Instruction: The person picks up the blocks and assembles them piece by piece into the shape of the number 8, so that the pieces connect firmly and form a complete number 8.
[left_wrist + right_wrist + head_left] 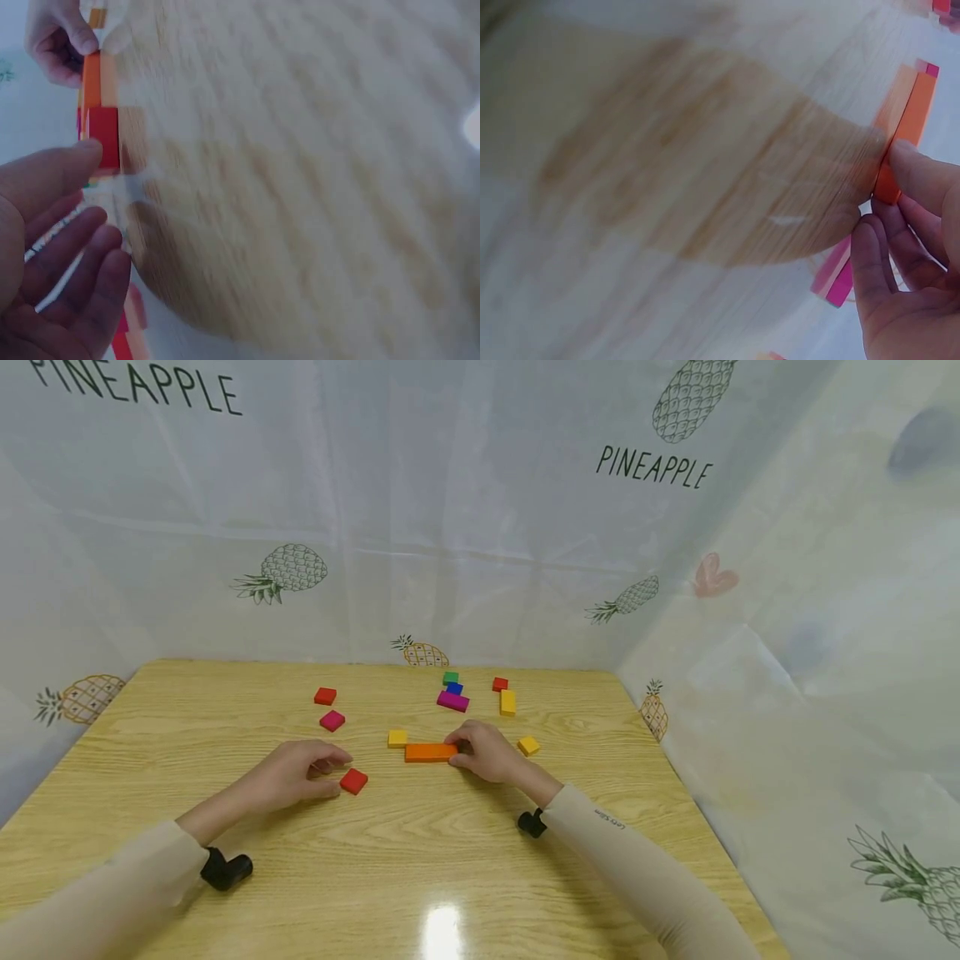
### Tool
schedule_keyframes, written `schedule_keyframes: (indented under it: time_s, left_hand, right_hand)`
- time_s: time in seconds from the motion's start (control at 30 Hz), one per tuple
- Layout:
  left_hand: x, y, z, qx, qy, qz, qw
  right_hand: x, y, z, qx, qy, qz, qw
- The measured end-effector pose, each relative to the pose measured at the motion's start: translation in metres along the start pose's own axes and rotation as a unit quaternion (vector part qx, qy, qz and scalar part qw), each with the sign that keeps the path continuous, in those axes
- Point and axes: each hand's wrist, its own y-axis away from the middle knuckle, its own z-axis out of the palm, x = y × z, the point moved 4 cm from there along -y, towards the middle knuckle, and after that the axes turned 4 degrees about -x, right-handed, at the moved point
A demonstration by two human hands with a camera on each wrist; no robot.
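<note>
A long orange block [427, 752] lies on the table. My right hand [487, 752] pinches its right end between thumb and fingers; in the right wrist view the thumb sits on the near face of the orange block [915, 112]. Touching the block's left end at the back is a small yellow square block [397, 738]. My left hand [288, 774] is beside a red square block [354, 781], its fingers spread and loosely bent. In the left wrist view, the thumb tip overlaps the edge of the red block [105, 139], and the other fingers stand away from it.
Behind the left hand lie a red block [325, 696] and a magenta block [332, 720]. Farther back are green [450, 678], blue [454, 689] and purple [453, 701] blocks. To the right are red [500, 684] and yellow [507, 702] blocks, plus another yellow block [528, 746].
</note>
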Motion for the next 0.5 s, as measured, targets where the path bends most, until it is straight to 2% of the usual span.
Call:
schedule_keyframes:
  time_s: [0.27,0.5]
  left_hand:
    - [-0.009,-0.007,0.002,-0.030,-0.006,0.035,0.9989]
    - [-0.008,-0.015,0.002,-0.056,-0.002,0.058,0.9967]
  right_hand:
    - [-0.001,0.000,0.000,-0.003,0.003,-0.001,1.0000]
    - [0.002,-0.001,0.001,-0.004,-0.001,0.004,1.0000]
